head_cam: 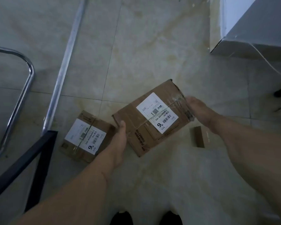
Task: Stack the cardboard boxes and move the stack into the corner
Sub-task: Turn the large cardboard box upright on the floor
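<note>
So you've got the big cardboard box [151,117] pinched between both hands, one on each opposite end, which makes sense: it's wide and a two-sided squeeze keeps it level. Your left hand [120,135] presses the near-left edge with the thumb up on top, and your right hand [199,111] wraps the far-right end over the clear tape. I honestly can't tell if the box is off the tiled floor [152,46] or just resting on it.

The medium box [86,137] sits flat on the floor just to the left, shipping label up, right beside your left wrist. The small box [197,137] sits on the floor to the right, under your right forearm. Nothing's stacked yet, so I'd guess the big one goes down as the base, since it's got the widest footprint.

Farther left there's a chrome chair frame [21,98] and a metal floor strip [63,75]; a white cabinet [253,30] stands far right. Your shoes [146,218] are at the near edge.
</note>
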Motion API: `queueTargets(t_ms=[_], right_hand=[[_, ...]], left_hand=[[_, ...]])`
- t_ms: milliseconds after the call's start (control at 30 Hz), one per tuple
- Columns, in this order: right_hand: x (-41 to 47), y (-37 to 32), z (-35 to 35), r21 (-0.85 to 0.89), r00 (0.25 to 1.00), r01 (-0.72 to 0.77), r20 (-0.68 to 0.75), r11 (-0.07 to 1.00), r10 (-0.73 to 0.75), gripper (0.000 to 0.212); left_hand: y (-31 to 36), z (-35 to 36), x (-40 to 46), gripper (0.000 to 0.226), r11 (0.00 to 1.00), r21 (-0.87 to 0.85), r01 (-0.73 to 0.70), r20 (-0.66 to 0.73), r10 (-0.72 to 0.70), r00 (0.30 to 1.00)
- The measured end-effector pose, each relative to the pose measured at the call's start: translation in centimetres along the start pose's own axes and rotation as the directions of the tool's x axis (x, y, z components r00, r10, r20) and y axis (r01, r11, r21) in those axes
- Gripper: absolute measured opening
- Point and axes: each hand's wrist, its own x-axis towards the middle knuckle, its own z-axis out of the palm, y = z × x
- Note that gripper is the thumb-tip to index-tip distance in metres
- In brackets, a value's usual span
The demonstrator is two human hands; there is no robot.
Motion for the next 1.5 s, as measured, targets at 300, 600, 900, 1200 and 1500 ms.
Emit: queueTargets(t_ms=[300, 600, 900, 1200, 1500], right_hand=[[-0.1, 4.0, 0.9, 0.114, 0.994, -0.108, 0.047, 0.988, 0.103, 0.113], [-3.6, 5.6, 1.7, 0.170, 0.971, -0.238, 0.020, 0.956, 0.238, 0.104], [-6.4, 5.7, 4.9, 0.273, 0.933, -0.359, 0.062, 0.893, 0.356, 0.097], [-7.1, 4.9, 7.0, 0.115, 0.906, -0.374, -0.168, 0.920, 0.390, 0.117], [-6.0, -9.3, 15.3, -0.195, 0.951, 0.154, -0.238, 0.969, -0.199, 0.052]], left_hand=[[-2.1, 0.4, 2.3, 0.094, 0.999, -0.042, 0.016, 0.055, -0.014, 0.998], [0.0, 0.9, 1.8, 0.061, 0.996, -0.024, -0.086, 0.059, 0.088, 0.994], [1.5, -1.1, 2.3, 0.098, 0.992, 0.023, -0.124, 0.055, 0.122, 0.991], [2.3, -2.6, 0.9, 0.102, 0.988, 0.016, -0.154, -0.010, 0.155, 0.988], [-3.2, -16.7, 5.5, 0.096, 0.954, -0.163, -0.250, -0.408, 0.166, 0.898]])
